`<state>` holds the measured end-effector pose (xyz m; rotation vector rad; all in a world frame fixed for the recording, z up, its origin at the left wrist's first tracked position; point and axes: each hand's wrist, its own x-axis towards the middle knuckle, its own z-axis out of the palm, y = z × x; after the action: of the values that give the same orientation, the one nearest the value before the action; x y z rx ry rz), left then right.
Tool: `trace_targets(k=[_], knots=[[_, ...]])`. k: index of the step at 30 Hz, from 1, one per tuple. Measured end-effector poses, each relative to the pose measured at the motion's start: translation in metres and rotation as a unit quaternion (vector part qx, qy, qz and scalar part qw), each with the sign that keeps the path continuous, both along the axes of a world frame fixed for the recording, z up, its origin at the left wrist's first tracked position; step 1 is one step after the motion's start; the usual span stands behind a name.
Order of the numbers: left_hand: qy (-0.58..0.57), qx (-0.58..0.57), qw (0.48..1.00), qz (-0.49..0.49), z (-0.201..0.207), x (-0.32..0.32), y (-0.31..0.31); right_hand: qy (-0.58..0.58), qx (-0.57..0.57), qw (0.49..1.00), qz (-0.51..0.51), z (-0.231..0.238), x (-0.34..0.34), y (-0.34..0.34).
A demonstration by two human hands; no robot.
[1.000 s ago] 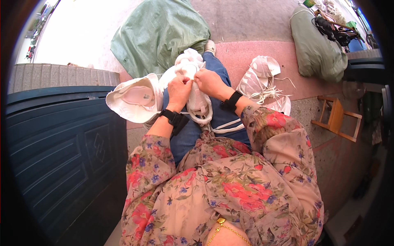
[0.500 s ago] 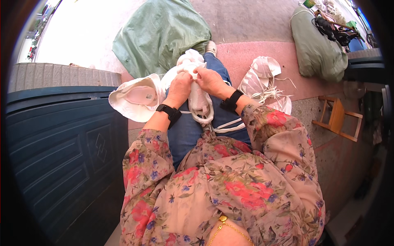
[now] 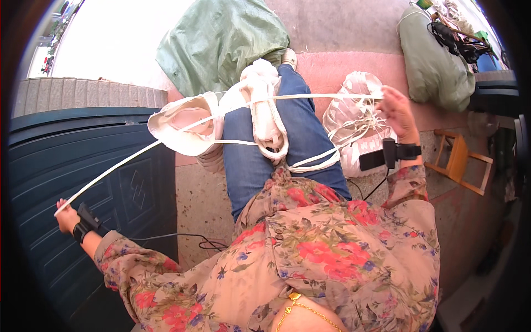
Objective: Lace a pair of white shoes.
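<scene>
While both arms are reaching far out to the sides, a white lace (image 3: 321,96) is running taut in two strands from the pale shoe upper (image 3: 267,124) on the lap. That upper is lying lengthwise over the jeans (image 3: 238,166), between the two thighs, with no hand touching it. The left hand (image 3: 67,217) is holding its strand out low in front of the dark blue door (image 3: 88,166), fingers curling narrowly round it. The right hand (image 3: 397,110) is standing higher, near the heap of uppers (image 3: 357,102); its bent fingers are blurring a little, but the strand is ending at their tips, so I am judging that they are pinching it.

To my eye, good work here is depending on both hands pulling evenly, smoothly and not too hard, since only the legs are supporting the upper and a jerk could be dragging it sideways. The left strand is crossing in front of another upper (image 3: 182,145), so lifting it slightly would be sparing it a snag on that rim. The right strand is passing close to the heap too, and loose laces (image 3: 315,165) are lying over the right thigh; keeping clear of them would be avoiding tangles. How the strands are threading at the middle, I cannot tell.
</scene>
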<state>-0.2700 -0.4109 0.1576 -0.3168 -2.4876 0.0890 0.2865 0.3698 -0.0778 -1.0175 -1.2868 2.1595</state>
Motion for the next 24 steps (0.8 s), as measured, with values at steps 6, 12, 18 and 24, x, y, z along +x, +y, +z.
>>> trace_targets(k=[6,12,18,24], knots=[[-0.262,0.747,0.596,-0.138,-0.003,-0.02,0.027,0.438,-0.155,0.875,-0.136,0.06,0.113,0.104],[-0.427,0.54,0.718,-0.102,-0.091,0.095,0.296,0.318,0.018,0.941,-0.11,0.075,0.084,0.086],[-0.681,0.394,0.592,-0.175,-0.17,0.203,0.452,-0.051,0.136,0.986,0.082,0.012,-0.047,-0.021],[-0.782,0.329,0.507,-0.149,-0.234,0.27,0.531,-0.005,0.592,0.784,0.188,-0.045,-0.126,-0.098]])
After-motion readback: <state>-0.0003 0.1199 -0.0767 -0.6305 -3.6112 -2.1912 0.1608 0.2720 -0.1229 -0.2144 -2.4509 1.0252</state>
